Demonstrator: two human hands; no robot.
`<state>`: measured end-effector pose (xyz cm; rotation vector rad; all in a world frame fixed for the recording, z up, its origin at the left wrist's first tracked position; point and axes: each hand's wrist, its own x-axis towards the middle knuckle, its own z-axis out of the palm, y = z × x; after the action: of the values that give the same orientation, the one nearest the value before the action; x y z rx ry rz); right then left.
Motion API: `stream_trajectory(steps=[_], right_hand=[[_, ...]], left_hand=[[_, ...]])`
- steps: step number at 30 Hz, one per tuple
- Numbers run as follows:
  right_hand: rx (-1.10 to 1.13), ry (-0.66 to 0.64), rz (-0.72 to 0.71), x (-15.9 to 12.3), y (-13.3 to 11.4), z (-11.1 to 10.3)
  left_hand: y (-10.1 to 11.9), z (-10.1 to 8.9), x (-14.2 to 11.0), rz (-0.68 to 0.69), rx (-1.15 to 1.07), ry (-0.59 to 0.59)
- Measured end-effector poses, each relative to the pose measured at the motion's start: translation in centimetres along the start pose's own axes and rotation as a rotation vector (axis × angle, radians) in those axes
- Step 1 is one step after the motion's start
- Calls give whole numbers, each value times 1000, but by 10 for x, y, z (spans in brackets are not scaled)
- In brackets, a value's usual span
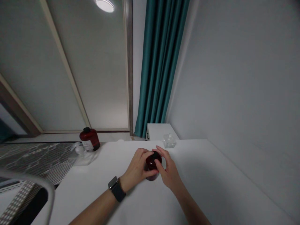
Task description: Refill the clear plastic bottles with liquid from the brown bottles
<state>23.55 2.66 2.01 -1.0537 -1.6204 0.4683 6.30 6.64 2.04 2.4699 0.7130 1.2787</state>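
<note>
Near the middle of the white table (199,178), both your hands close around a dark red bottle (152,165) with a black cap (156,155). Your left hand (137,167), wearing a black watch (116,189), grasps it from the left, while your right hand (169,172) clasps it from the right, fingers (162,153) curving toward the cap. You cannot tell whether its base rests on the table. Toward the far left corner stands a matching bottle (89,139) with a white label (87,145); a clear container (169,141) sits by the far edge.
</note>
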Motion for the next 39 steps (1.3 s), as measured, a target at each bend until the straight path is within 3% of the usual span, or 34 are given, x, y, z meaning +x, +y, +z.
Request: stream_trajectory(steps=[6,13,18,22,28,34,39], right_hand=[[-51,54,-30,1,2,0],[-24,-55,-4,4,-1,-6],[-57,-41,-51,7,-4,-7],[-63,-125,-51,11,-9,-14],[-43,-229,-60,12,-20,-23],[-56,-144,-82,5,-30,1],[-49,-300,-99,11,-43,15]], left_hand=[[-2,2,-1,-65,0,0],[-10,-2,-6,-60,-68,-57],[-10,5,-15,-261,-242,-90],[-3,4,-15,-291,-313,-139],[9,-17,-15,-229,-180,-145],[9,-39,-29,-198,82,-68],[15,-67,-46,-258,18,-144]])
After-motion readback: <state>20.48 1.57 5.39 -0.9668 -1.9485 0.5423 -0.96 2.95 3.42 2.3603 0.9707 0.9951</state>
